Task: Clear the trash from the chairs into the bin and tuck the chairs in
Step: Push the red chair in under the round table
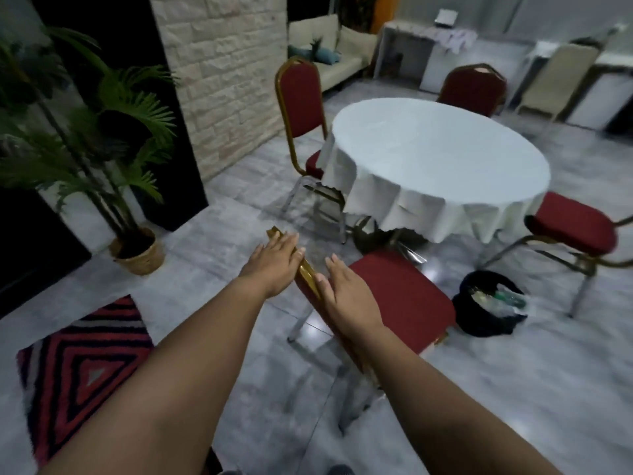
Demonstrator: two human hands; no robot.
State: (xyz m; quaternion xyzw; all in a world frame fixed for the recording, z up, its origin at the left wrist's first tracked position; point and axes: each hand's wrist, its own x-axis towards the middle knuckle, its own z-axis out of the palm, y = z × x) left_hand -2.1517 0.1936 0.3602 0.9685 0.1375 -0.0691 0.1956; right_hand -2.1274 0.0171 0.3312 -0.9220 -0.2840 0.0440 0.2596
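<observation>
A red-cushioned chair [397,296] with a gold frame stands just in front of me, its bare seat facing the round white-clothed table [438,156] and a gap between them. My left hand [274,260] and my right hand [344,299] lie flat on the top rail of its backrest, fingers stretched out and not curled around it. A black bin [479,329] sits on the floor to the right of this chair, with bottles and wrappers inside. Three more red chairs surround the table: left [298,97], far side [472,87], right [572,224], whose seat shows no trash.
A potted palm [102,138] in a woven basket stands at the left by a stone-clad pillar [222,73]. A striped red rug [82,365] lies at the lower left. A cream sofa [329,46] and covered side tables line the back wall.
</observation>
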